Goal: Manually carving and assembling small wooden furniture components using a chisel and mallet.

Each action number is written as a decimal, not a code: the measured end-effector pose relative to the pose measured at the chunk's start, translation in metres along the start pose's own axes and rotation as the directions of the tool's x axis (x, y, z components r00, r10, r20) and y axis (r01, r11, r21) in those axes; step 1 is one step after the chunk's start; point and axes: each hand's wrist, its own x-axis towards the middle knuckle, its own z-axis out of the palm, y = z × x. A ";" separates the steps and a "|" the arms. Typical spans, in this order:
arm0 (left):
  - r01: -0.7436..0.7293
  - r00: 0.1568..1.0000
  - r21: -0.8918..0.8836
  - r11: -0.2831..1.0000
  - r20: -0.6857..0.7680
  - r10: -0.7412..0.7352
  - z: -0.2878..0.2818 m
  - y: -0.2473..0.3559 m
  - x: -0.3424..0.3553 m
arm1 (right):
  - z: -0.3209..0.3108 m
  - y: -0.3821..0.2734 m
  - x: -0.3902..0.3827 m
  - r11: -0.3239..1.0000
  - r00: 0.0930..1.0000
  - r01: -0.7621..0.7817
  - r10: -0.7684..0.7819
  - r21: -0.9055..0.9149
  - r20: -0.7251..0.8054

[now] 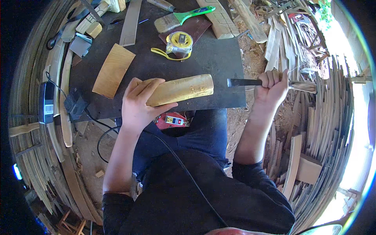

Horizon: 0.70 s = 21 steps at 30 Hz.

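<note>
My left hand (137, 102) is closed round one end of a thick, yellowish wooden block (184, 91) with a rounded end and a rough patch on top. The block is at the near edge of the dark tabletop; whether it rests on it I cannot tell. Off the table's right side, my right hand (271, 86) grips a chisel (244, 82). Its dark flat blade points left at the block, a short gap apart from it. The chisel's wooden handle (304, 86) sticks out to the right of my fist.
On the dark table (219, 58) lie a flat wooden piece (114, 71), a yellow tape measure (179, 44), a green-handled brush (180, 19) and marked boards (219, 19). A black cable (172, 150) crosses my body. Stacked wood strips (329, 117) stand at the right.
</note>
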 end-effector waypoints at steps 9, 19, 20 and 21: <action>-0.004 1.000 0.020 1.000 -0.006 0.004 -0.005 -0.004 0.000 | 0.034 0.046 -0.035 0.973 0.996 -0.065 0.050 -0.223 -0.076; 0.000 1.000 0.017 1.000 -0.014 0.000 -0.004 -0.006 0.000 | 0.022 0.067 -0.035 0.982 0.989 -0.141 0.135 -0.124 -0.052; 0.008 1.000 0.037 0.999 -0.013 -0.008 -0.004 -0.005 -0.001 | 0.024 0.063 -0.036 0.983 0.990 -0.137 0.131 -0.124 -0.054; 0.005 1.000 0.034 0.999 -0.012 -0.005 -0.003 -0.004 0.000 | 0.028 0.059 -0.039 0.981 0.992 -0.122 0.113 -0.151 -0.063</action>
